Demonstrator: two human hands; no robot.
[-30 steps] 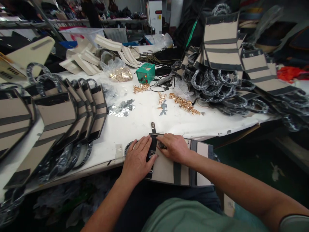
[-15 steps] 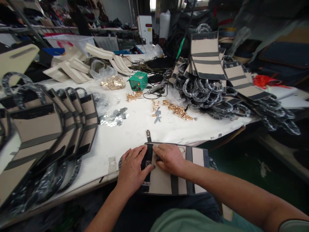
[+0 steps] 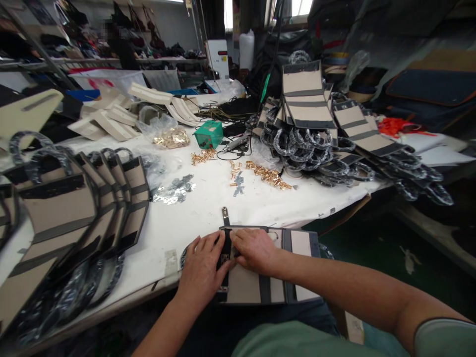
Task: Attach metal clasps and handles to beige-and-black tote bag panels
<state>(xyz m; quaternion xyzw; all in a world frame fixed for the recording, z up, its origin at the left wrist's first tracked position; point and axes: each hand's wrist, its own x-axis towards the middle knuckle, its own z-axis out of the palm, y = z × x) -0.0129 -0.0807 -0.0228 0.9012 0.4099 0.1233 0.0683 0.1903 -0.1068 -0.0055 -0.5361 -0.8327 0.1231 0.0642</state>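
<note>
A beige bag with dark grey stripes (image 3: 282, 287) lies flat at the near edge of the white table (image 3: 208, 208). A black strap (image 3: 224, 250) with a metal-tipped tab runs down its left side. My left hand (image 3: 203, 270) lies on the bag's left part, fingers spread flat beside the strap. My right hand (image 3: 253, 250) presses down just right of the strap, fingers curled and pinching something small that I cannot make out.
Fanned beige-and-grey bags (image 3: 92, 203) with wrapped handles fill the left. Another heap of bags (image 3: 320, 124) sits at the right rear. Gold metal fittings (image 3: 266, 174), silver plates (image 3: 174, 188), a green box (image 3: 208, 134) and a corded tool (image 3: 234, 144) lie mid-table.
The view has tilted up, so the table and bag sit lower in the picture. Both hands stay on the bag by the strap, shifting only slightly.
</note>
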